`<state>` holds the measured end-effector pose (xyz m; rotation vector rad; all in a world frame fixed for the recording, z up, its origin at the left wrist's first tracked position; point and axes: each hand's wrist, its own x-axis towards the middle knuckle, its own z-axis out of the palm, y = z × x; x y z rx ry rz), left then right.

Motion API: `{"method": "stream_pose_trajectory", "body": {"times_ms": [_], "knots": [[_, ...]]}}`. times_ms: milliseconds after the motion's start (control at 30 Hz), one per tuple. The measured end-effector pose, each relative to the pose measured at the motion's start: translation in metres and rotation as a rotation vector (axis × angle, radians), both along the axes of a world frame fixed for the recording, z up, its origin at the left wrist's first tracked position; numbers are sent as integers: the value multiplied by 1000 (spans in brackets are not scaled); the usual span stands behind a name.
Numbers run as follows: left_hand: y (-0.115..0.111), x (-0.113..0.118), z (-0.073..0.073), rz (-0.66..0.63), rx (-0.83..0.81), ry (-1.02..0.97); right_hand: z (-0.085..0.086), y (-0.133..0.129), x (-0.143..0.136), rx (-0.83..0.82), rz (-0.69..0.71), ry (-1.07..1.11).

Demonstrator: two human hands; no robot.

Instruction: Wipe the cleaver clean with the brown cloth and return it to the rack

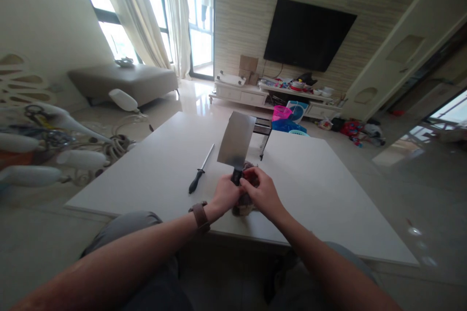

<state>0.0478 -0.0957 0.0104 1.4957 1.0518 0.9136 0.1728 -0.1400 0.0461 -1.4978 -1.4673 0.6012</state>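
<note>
Daylight from tall curtained windows [153, 14] fills a living room with a dark television [306, 34] on the far wall, a low cabinet [255, 95] cluttered beneath it and a grey daybed [127, 82] at the left. Nearer, a wide white surface [310, 189] carries the work. Above its near edge stands a cleaver [236, 145], blade upright and broad side toward the camera, its dark handle pointing down between the two hands. The left hand [225, 195], a brown watch strap [200, 216] on its wrist, has its grip wrapped around the handle at the base of the blade. The right hand [263, 194] sits just beside it, touching, with its grip pinching a crumpled reddish-brown cloth [245, 206] bunched against the handle and resting on the surface under both hands. A honing steel [201, 169] with a black handle lies flat on the surface to the left, apart from the hands. Behind the blade a small dark metal stand [263, 132] rises from the surface, partly hidden.
</note>
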Motion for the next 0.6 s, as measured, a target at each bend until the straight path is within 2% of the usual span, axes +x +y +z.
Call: {"method": "stream_pose_trajectory", "body": {"times_ms": [133, 233, 400, 500, 600], "knots": [[1, -4, 3, -39, 203, 85, -5, 4, -2, 2, -39, 40], [0, -3, 1, -67, 285, 181, -13, 7, 0, -27, -44, 116], [1, 1, -2, -100, 306, 216, -19, 9, 4, 6, -70, 236], [4, 2, 0, -154, 307, 222, -15, 8, 4, 15, -47, 296], [3, 2, 3, -147, 251, 224, -7, 10, 6, 17, -18, 351]]}}
